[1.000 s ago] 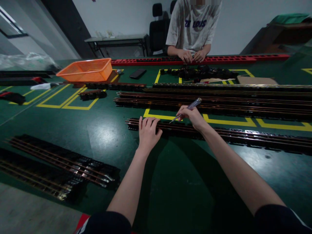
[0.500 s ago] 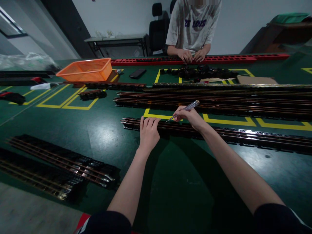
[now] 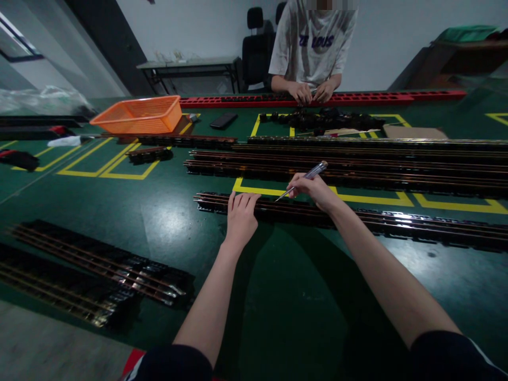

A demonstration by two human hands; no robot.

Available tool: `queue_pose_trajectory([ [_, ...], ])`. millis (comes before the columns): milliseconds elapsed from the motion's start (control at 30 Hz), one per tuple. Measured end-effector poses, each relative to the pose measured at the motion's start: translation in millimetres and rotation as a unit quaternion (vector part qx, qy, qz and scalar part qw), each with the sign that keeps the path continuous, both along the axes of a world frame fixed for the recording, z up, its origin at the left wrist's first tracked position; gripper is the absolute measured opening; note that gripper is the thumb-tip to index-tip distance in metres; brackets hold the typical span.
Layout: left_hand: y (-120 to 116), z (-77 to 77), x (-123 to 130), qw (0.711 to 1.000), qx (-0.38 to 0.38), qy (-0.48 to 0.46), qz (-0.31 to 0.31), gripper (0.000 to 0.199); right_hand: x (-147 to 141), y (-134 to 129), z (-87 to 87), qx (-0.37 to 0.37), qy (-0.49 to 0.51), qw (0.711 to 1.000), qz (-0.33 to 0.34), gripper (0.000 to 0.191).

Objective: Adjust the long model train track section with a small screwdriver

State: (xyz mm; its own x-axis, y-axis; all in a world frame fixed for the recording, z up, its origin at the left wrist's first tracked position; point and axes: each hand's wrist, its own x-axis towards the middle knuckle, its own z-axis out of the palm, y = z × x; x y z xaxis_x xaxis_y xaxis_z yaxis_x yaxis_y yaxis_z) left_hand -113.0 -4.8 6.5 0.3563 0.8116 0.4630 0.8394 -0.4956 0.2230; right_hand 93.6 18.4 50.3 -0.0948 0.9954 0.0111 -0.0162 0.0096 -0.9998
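Note:
A long black rail with copper-coloured strips (image 3: pixel 381 222) lies across the table in front of me. Near its left end, my left hand (image 3: pixel 241 216) grips it from above, fingers bent over its far side; the thumb is hidden. My right hand (image 3: pixel 315 191) is closed round a slim screwdriver (image 3: pixel 316 170) with a clear, greyish handle. Its thin shaft slants down to the left, the tip at the rail a little right of my left fingers. Whether the tip touches the rail I cannot tell.
Behind lie more long rails (image 3: pixel 337 172); shorter rails (image 3: pixel 99 259) are at left. An orange basket (image 3: pixel 138 116), a phone (image 3: pixel 224 120) and a pile of black parts (image 3: pixel 317 120) stand farther back. Opposite, a co-worker's hands (image 3: pixel 313 93) are over a red rail (image 3: pixel 397 97).
My right hand and the screwdriver have shifted slightly to the right along the rail, away from my left hand. My left hand keeps its place on the rail.

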Motion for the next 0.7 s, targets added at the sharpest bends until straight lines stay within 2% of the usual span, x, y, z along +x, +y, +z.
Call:
queue_pose_trajectory([
  [333, -1.5, 3.0, -1.0, 0.999, -0.028, -0.019, -0.013, 0.039, 9.4, 0.4, -2.5, -0.006, 0.011, 1.0, -0.023, 0.009],
  [700, -1.9, 1.8, -0.2, 1.0, -0.005, -0.011, -0.013, 0.036, 9.4, 0.1, -6.1, -0.007, 0.033, 0.998, -0.056, 0.01],
])
